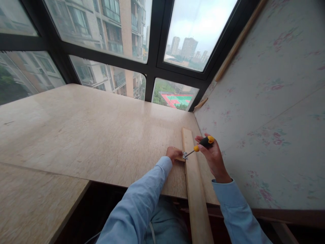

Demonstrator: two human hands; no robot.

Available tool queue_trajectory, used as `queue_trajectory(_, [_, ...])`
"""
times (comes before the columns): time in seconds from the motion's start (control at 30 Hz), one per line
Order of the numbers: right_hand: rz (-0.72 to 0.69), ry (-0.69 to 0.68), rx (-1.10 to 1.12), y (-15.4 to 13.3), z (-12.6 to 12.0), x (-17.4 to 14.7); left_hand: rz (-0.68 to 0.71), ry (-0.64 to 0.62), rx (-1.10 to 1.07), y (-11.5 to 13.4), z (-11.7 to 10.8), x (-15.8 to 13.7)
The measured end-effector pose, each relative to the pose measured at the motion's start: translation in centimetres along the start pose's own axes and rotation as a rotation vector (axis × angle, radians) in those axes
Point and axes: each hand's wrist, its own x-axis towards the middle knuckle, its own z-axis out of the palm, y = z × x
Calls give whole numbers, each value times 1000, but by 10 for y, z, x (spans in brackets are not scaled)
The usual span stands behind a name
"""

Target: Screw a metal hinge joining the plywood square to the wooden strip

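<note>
A long pale wooden board [195,189] lies on the stone-look sill, its near end jutting past the front edge. Against its left side is a small wooden piece [180,159], which my left hand [173,153] grips with closed fingers. A shiny metal hinge [185,155] spans the joint between the two. My right hand [213,158] is closed round a screwdriver [206,142] with a black and yellow handle. The shaft slants down to the left and its tip meets the hinge. Whether a screw sits under the tip is too small to tell.
The broad beige sill [106,135] spreads left beneath dark-framed windows [149,67]. A flowered papered wall [269,118] rises close on my right. In front of the sill is a dark gap [101,200], with a lower beige slab [33,203] at left.
</note>
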Motion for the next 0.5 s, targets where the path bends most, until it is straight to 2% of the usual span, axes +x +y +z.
queue_trajectory(0.13, [-74,-15,-100,-5,-3,-1,16,27,6,0,0,0])
queue_trajectory(0.33, [-145,244,-586,-8,-5,1,-2,34,-65,2,1,-2])
queue_trajectory(0.4, [-98,265,-579,-7,-5,3,-6,36,-69,2,2,-2])
queue_trajectory(0.5, [-18,177,-310,-4,-4,4,-22,34,-77,2,2,-2])
